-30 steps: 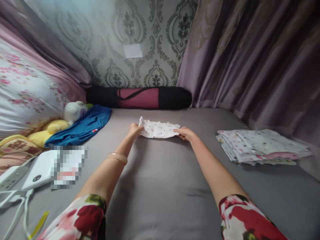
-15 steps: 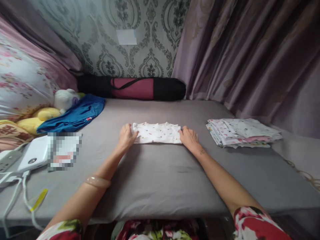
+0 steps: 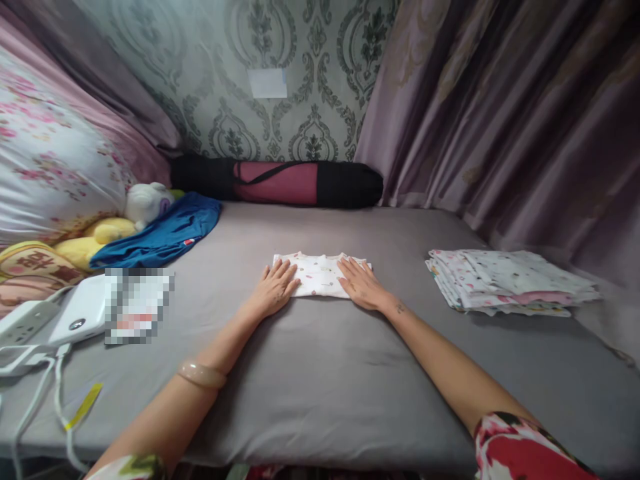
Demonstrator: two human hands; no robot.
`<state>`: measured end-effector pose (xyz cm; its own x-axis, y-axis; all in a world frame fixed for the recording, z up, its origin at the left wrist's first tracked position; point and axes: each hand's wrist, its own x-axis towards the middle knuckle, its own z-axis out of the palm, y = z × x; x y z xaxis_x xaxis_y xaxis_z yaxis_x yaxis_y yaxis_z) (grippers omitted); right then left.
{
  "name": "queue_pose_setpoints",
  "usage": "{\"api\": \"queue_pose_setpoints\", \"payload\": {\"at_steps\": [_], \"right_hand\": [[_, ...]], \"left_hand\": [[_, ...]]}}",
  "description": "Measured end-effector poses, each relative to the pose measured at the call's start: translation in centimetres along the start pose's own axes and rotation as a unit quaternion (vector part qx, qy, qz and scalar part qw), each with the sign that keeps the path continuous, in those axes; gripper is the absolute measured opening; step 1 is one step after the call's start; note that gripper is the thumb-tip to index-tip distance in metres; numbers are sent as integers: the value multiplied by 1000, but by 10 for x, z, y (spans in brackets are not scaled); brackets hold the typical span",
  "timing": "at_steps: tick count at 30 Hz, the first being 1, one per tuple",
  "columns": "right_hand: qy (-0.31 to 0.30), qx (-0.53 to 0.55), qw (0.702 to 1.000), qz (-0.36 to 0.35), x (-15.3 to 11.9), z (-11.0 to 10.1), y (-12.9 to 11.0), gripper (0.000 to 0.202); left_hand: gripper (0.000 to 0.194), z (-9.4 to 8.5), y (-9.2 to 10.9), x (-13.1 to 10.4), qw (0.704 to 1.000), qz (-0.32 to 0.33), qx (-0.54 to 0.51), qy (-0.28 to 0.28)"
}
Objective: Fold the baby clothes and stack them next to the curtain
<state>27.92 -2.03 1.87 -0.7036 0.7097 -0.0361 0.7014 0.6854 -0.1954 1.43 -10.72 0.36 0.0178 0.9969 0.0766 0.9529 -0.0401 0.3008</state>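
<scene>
A white cloth garment point(image 3: 320, 275) with small coloured prints lies folded into a flat rectangle on the grey bed sheet point(image 3: 320, 373). My left hand point(image 3: 276, 285) rests flat on its left end, fingers spread. On the right end lies my right hand point(image 3: 364, 283), also flat with the fingers apart. Both palms cover the garment's ends, so those edges are partly hidden. Off to the right sits a stack of folded printed clothes point(image 3: 505, 280), apart from my hands.
At the left are a white power bank point(image 3: 83, 310), a power strip point(image 3: 27, 323), white cables point(image 3: 60, 387), a blue cloth point(image 3: 165, 230) and plush toys point(image 3: 147, 203). A long black and maroon bag point(image 3: 277, 183) lies along the patterned wall. Purple curtains point(image 3: 450, 113) hang at right.
Both hands have let go of the garment's side edges and moved inward onto its top, fingers now spread flat. The whole view has shifted slightly.
</scene>
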Motion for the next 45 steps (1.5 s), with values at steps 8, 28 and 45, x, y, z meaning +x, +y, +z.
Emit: {"api": "queue_pose_setpoints", "payload": {"at_steps": [8, 28, 45], "right_hand": [[-36, 50, 998, 0, 4, -7, 7, 70], [-4, 47, 999, -1, 25, -19, -9, 66], [11, 19, 999, -50, 49, -8, -64, 63]], "left_hand": [[58, 0, -10, 0, 999, 18, -31, -6], [55, -3, -17, 2, 996, 6, -83, 30], [50, 0, -23, 6, 976, -4, -189, 112]]}}
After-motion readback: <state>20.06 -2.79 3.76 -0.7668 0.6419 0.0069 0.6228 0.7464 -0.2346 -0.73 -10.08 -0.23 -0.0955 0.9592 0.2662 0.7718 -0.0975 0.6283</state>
